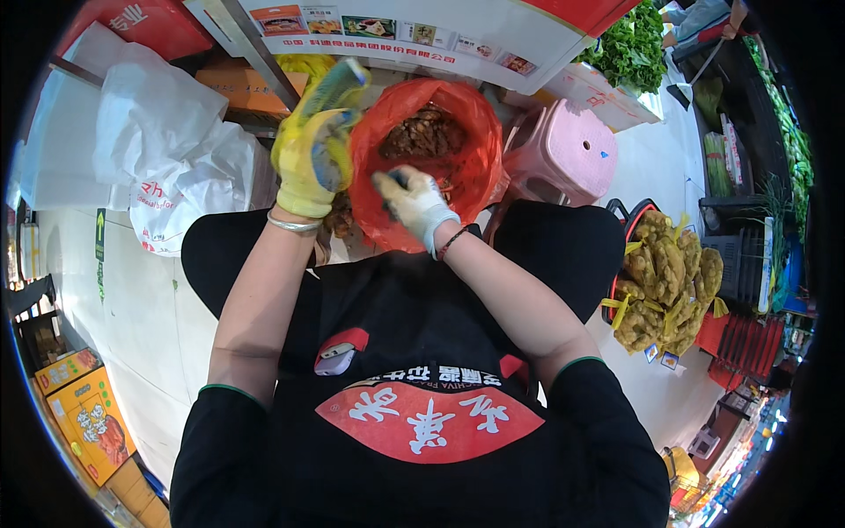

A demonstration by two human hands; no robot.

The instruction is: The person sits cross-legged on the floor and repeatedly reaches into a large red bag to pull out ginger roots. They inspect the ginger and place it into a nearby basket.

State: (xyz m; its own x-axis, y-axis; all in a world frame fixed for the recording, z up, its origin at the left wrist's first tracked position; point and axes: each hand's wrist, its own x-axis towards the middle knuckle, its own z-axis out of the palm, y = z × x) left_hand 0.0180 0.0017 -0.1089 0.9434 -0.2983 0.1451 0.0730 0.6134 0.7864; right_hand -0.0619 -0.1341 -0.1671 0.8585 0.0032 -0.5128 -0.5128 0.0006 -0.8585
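My left hand [310, 167], in a yellow glove with a blue-grey palm, is raised at the left rim of a red plastic bag [482, 167]. Its fingers are curled round a limp yellow and blue-grey thing [333, 88] that sticks up beyond them, too blurred to name. Over the bag's mouth hovers my right hand [414, 204], in a whitish glove with dark fingertips. Its fingers are bent and apart, with nothing visible between them. Deep in the bag lie brown, knobbly roots [427, 132] that look like ginger. A few more brown pieces [339, 216] show beside the bag, below my left wrist.
A pink plastic stool [576, 150] stands right of the bag. Farther right, a basket [627, 220] holds yellow-netted bags of ginger [664, 273]. White plastic sacks [176, 141] lie at left, beside an orange carton [242, 88]. A printed white panel [414, 48] stands behind; lettuce [625, 48] sits far right.
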